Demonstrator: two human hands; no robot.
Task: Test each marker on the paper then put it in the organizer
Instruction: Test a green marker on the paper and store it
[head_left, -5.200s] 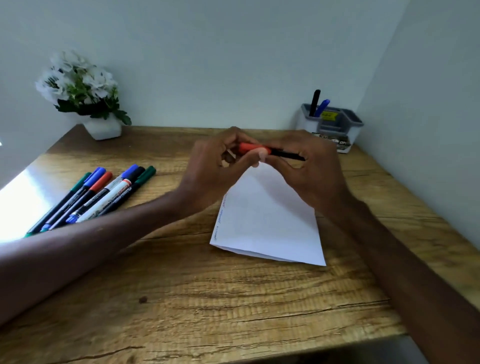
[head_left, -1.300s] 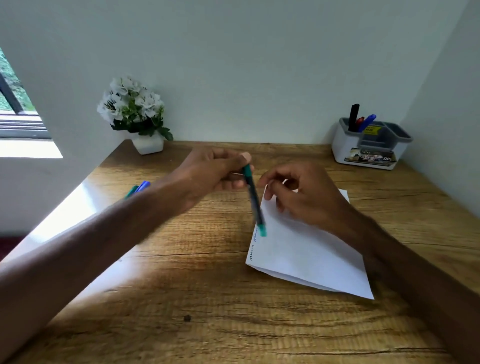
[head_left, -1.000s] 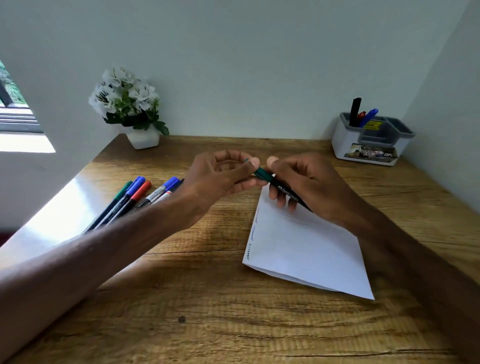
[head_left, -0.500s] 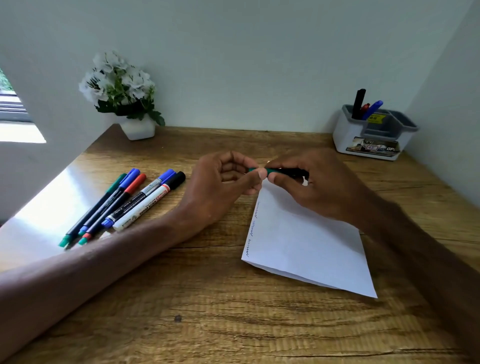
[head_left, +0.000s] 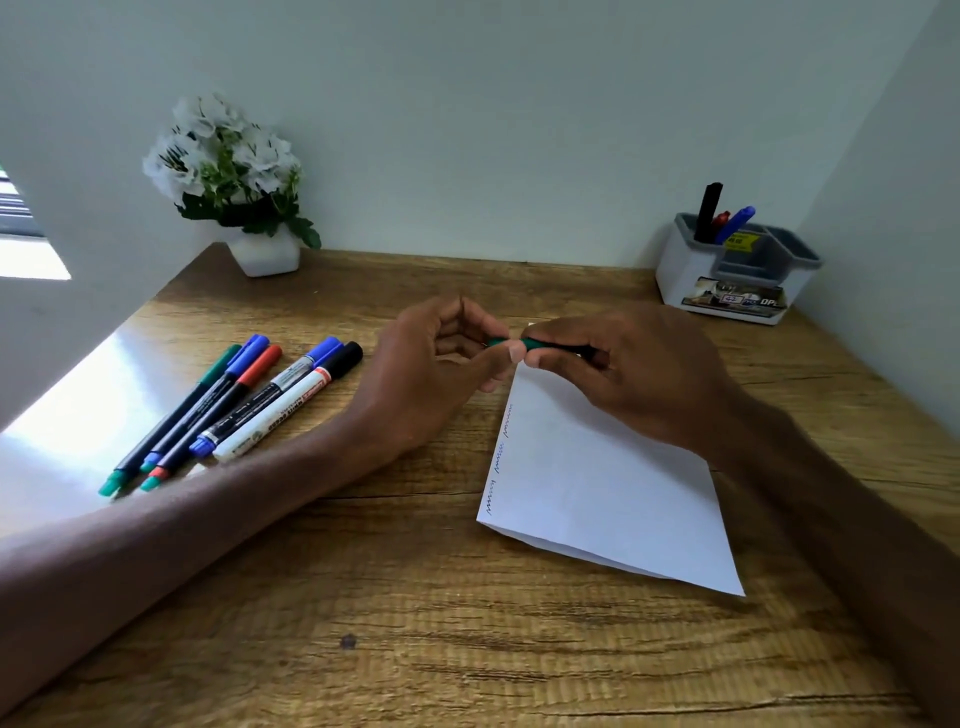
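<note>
Since a second ago the green marker (head_left: 525, 343) has swung level, and both hands now hold it just above the far edge of the paper (head_left: 597, 467). The left hand (head_left: 426, 374) pinches the cap end between thumb and forefinger; the right hand (head_left: 634, 374) has its grip curled round the barrel. The paper lies on the table (head_left: 415, 597), short squiggles down its left edge. To the left, five other markers (head_left: 244, 400) lie side by side, well apart from the hands. In the far right corner the organizer (head_left: 680, 270) holds three markers (head_left: 709, 210), black, red and blue, the red one new since five seconds ago. Potted white flowers (head_left: 234, 171) stand far left
</note>
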